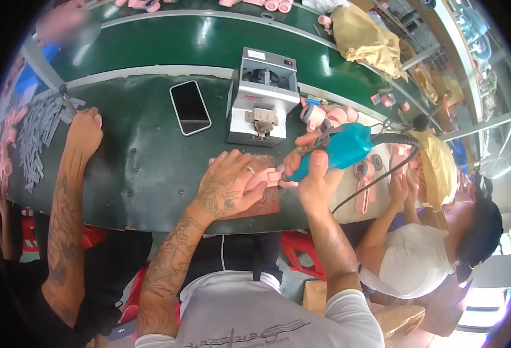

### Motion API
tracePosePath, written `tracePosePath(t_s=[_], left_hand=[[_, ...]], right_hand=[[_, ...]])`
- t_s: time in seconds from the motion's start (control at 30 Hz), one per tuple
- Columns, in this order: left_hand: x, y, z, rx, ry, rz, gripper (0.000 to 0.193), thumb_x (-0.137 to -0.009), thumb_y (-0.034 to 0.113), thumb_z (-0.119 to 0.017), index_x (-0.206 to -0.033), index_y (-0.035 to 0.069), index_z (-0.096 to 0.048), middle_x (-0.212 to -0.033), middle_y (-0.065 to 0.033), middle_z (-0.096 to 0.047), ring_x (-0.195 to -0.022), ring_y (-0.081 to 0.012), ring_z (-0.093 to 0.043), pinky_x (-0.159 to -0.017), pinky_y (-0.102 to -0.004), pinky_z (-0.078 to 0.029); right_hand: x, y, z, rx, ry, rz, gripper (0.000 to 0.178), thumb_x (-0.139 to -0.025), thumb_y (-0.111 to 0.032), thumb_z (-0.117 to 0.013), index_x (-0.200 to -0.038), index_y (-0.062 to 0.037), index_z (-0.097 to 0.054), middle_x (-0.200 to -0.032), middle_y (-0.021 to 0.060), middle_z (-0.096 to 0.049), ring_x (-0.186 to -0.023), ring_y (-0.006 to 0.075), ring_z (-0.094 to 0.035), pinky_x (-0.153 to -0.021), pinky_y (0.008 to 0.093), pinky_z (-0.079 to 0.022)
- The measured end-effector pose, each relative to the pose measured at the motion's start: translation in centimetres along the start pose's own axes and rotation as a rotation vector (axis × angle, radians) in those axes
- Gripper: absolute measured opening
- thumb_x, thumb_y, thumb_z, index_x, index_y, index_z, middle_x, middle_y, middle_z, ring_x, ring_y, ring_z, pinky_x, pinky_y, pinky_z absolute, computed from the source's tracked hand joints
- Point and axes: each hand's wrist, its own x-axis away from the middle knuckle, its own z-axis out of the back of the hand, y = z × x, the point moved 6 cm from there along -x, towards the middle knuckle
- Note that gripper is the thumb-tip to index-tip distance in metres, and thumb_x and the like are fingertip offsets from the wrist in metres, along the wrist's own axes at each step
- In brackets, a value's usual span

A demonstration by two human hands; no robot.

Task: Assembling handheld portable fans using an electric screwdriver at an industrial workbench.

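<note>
My right hand [318,180] grips a teal electric screwdriver [345,145], tilted with its tip end toward the left. Its black cable runs off to the right. With my left hand [229,182] I hold a pink plastic part [262,177] down over a reddish pad [261,209] at the table's near edge. The screwdriver's tip end meets the pink part's right end; the exact contact point is too small to tell. Just beyond my hands stands a grey screw feeder [258,107].
A phone [190,107] lies left of the feeder. Pink parts [365,185] are at the right. Grey strips [38,133] are piled far left beside a co-worker's hand [84,130]. Another co-worker [409,249] sits right. A green conveyor [168,40] runs behind, with a brown bag [365,40].
</note>
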Motion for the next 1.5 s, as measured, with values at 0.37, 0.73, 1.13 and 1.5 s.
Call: tracePosePath(t_s=[0.37,0.73,1.13,1.5], left_hand=[[0.3,0.2,-0.4,-0.035,0.037,-0.023,0.033,-0.083,0.032,-0.071,-0.101,0.005,-0.07,-0.102,-0.0071,-0.062,-0.097,-0.0287,-0.057,-0.087,-0.0448,-0.047],[0.0,0.5,0.1,-0.086,0.012,-0.051,0.032,-0.084,0.03,-0.074,-0.105,0.006,-0.072,-0.111,-0.0045,-0.064,-0.098,-0.0279,-0.056,-0.084,-0.0439,-0.047],[6.2,-0.4,5.3,0.155,0.165,0.079,0.034,-0.093,0.014,-0.065,-0.127,0.01,-0.064,-0.116,-0.0126,-0.069,-0.104,-0.0329,-0.063,-0.094,-0.0454,-0.051],[10.4,-13.4,18.6,-0.674,0.633,0.347,0.035,-0.095,0.013,-0.067,-0.128,0.001,-0.062,-0.121,-0.0193,-0.065,-0.111,-0.0392,-0.061,-0.099,-0.0463,-0.047]], right_hand=[[1.4,1.6,0.8,0.066,0.011,-0.017,0.059,-0.099,-0.056,-0.06,-0.104,0.0023,-0.053,-0.067,0.0084,-0.054,-0.058,0.0185,-0.053,-0.056,0.0331,-0.045],[2.0,2.2,0.5,0.033,-0.018,0.097,0.049,-0.1,-0.048,-0.062,-0.095,-0.0005,-0.051,-0.067,0.0087,-0.053,-0.057,0.0189,-0.053,-0.053,0.0325,-0.045],[10.2,-4.2,1.4,-0.281,0.138,0.036,0.064,-0.092,-0.064,-0.065,-0.101,-0.0023,-0.05,-0.065,0.0082,-0.053,-0.049,0.0194,-0.052,-0.046,0.035,-0.045],[13.2,-2.0,3.8,-0.157,0.111,-0.21,0.063,-0.091,-0.053,-0.074,-0.11,0.0048,-0.059,-0.075,0.0086,-0.062,-0.065,0.0171,-0.061,-0.058,0.0297,-0.047]])
